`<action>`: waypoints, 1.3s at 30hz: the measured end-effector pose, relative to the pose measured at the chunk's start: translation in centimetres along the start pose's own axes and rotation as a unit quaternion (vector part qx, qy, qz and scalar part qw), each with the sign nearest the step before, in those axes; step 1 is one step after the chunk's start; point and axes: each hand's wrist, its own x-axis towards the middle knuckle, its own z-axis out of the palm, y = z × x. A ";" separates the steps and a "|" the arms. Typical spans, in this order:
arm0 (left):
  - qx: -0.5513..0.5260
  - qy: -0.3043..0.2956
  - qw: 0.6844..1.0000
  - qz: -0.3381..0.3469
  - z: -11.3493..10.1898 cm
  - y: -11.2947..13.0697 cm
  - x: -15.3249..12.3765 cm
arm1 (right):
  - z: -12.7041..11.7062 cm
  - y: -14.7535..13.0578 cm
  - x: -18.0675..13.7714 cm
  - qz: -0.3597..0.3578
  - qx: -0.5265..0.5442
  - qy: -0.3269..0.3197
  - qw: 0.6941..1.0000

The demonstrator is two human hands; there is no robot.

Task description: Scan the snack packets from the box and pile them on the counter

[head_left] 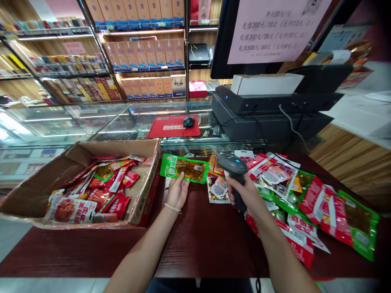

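Observation:
My left hand grips the near edge of a green snack packet and holds it over the dark red table, beside the cardboard box. My right hand is closed round the handle of a black barcode scanner, whose head points toward the green packet. A clear packet lies on the table just left of the scanner.
An open cardboard box with several red snack packets stands at the left. A heap of red and green packets covers the table's right side. Behind are a glass counter, a red mouse pad with mouse, and a black register.

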 end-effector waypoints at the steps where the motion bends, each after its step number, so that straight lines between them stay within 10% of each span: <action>1: -0.009 0.012 1.000 0.002 0.0 0.0 0.2 | 0.0 0.0 -0.1 0.012 -0.025 -0.019 0.999; 14: -0.023 0.025 0.999 0.019 -0.2 0.4 0.5 | 0.2 0.4 -0.6 0.038 -0.180 -0.105 0.977; 25: 0.140 -0.050 0.988 0.027 0.3 -0.1 -0.6 | -0.9 -2.6 -1.2 -0.060 0.066 0.085 0.992; 31: 0.249 -0.135 0.959 -0.024 5.7 -2.2 -2.2 | -5.9 -4.2 -5.6 -0.112 0.122 0.137 0.977; 39: 0.358 -0.259 0.893 -0.082 15.7 -12.3 -3.8 | -13.7 -5.2 -11.6 -0.114 0.138 0.255 0.950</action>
